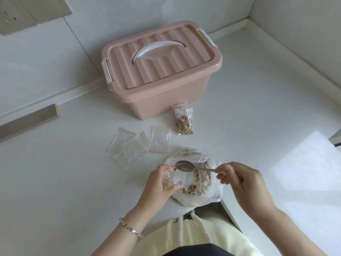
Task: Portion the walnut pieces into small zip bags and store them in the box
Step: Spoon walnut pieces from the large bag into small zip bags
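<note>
1. One filled zip bag (pixel 184 121) lies on the table at 12 o'clock from the walnut sack (pixel 204 183), near the box (pixel 162 71). Its long axis runs 12 to 6, zip toward the box.
2. Several empty bags (pixel 132 146) wait at 10 o'clock.
3. Our left hand (pixel 158 183) fingers curl round a second bag (pixel 169 177). Our right hand (pixel 241 180) fingers pinch the spoon (pixel 184 166), its bowl pointing to 9 o'clock.
4. We judge most portions remain; the box lid is on.

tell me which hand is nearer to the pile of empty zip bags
Left. The left hand, gripping a small zip bag, is close below-right of the empty zip bags; the right hand, pinching the spoon, is farther right, past the large walnut bag.
</note>
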Available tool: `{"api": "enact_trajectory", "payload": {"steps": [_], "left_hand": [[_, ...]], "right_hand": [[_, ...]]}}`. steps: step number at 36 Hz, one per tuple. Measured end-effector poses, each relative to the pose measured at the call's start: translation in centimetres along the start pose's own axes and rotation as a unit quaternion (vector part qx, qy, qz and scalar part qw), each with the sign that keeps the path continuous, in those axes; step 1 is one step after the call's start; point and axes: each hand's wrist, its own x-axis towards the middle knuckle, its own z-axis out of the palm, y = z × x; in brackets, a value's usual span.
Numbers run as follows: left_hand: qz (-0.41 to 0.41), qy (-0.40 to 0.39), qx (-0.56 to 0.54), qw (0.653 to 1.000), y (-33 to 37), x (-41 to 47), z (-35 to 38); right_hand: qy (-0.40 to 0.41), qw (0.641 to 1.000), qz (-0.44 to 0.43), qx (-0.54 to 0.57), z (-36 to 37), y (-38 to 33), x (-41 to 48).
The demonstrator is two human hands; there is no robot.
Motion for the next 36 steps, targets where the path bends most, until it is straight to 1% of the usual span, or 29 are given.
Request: {"api": "enact_trajectory", "payload": {"steps": [3,7,12,19,22,26,30,36], "left_hand": [[-0.007,0.002,-0.003,1.0,0.0,0.0,0.0],[-0.001,0.021,0.001,1.0,0.1,0.0,-0.2],[0.007,0.039,0.009,0.999,0.2,0.0,-0.4],[0.009,0.036,0.009,0.999,0.4,0.0,-0.7],[0.007,0.033,0.015,0.999,0.3,-0.1,-0.7],[0.011,0.037,0.024,0.999,0.1,-0.2,-0.7],[0.012,0.037,0.023,0.999,-0.1,-0.2,-0.6],[0.019,0.046,0.019,0.999,0.1,-0.1,-0.6]], "right_hand": [[0.01,0.998,0.061,-0.019,-0.2,1.3,0.0],[0.003,0.994,0.104,-0.042,0.4,3.6,-0.1],[0.005,0.989,0.148,0.019,2.1,4.7,0.2],[-0.062,0.967,0.22,0.109,4.6,5.5,0.8],[-0.093,0.954,0.255,0.126,4.9,5.5,0.9],[-0.11,0.936,0.296,0.153,4.8,5.1,1.1],[-0.104,0.92,0.327,0.189,4.3,4.8,1.3],[-0.055,0.897,0.378,0.221,2.6,5.5,1.0]]}}
